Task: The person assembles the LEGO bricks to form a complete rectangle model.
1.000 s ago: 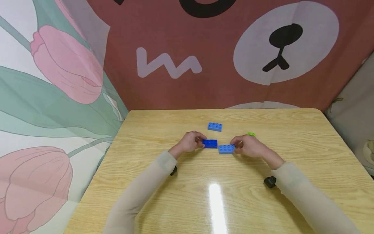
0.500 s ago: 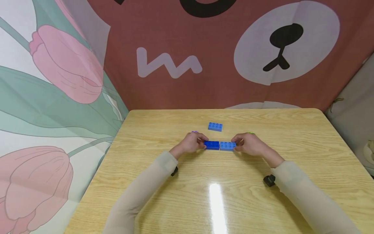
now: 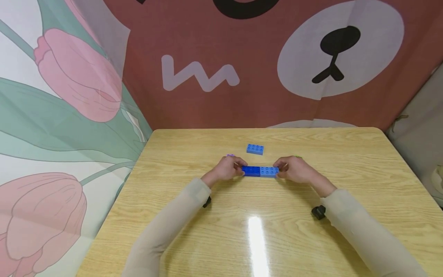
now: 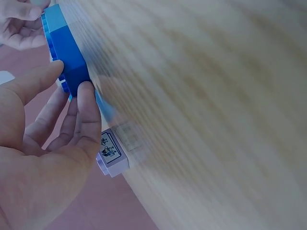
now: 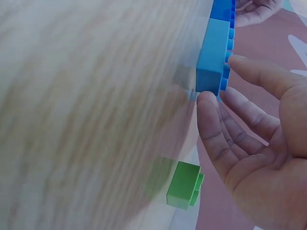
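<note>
A dark blue toy brick (image 3: 251,171) and a light blue toy brick (image 3: 269,171) lie end to end on the table, touching, in the head view. My left hand (image 3: 226,168) holds the outer end of the dark blue one between thumb and fingers. At the opposite end, my right hand (image 3: 295,169) holds the light blue one, its thumb by the studs and fingertips at the end face, as the right wrist view shows. Behind them sits another light blue brick (image 3: 255,149), apart from both hands.
Beyond the left hand stands a small light purple brick (image 4: 113,152) with a printed face. A small green brick (image 5: 184,185) is beyond the right hand, mostly hidden in the head view. The wooden table (image 3: 194,238) ends at a printed cloth backdrop (image 3: 256,104).
The light blue brick has moved away from me into line with the dark blue one. The dark blue brick has shifted slightly right. The gap between them has closed.
</note>
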The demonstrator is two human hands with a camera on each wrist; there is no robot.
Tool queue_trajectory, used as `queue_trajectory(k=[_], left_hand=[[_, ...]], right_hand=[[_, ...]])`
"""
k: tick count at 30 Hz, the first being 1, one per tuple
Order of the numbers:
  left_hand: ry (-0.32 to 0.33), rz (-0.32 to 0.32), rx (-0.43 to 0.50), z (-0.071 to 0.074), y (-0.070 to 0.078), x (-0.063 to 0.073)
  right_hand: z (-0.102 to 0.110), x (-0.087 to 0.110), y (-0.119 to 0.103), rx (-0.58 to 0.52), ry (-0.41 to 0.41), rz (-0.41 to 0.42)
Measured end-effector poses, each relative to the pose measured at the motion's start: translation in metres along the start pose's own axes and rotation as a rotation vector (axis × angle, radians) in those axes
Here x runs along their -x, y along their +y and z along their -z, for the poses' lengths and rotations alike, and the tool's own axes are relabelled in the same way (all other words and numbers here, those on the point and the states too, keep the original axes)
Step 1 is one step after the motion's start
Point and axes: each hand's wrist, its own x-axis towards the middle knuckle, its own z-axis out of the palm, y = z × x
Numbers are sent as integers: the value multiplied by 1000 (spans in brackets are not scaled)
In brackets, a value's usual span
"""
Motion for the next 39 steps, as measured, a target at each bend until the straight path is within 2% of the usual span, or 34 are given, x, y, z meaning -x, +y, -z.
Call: queue_trajectory(k=[8,19,32,39], left_hand=[[13,29,6,-1,3,0],[17,54,13,-5,2,0],[14,69,16,-5,4,-1],[15,65,15,-5,4,-1]], right_hand=[[8,-3,-2,-16,28,25],[12,-12,-13,-5,126,67],[7,-29,-17,-73,176,-12],[5,-45,-19,-86,218,-21]])
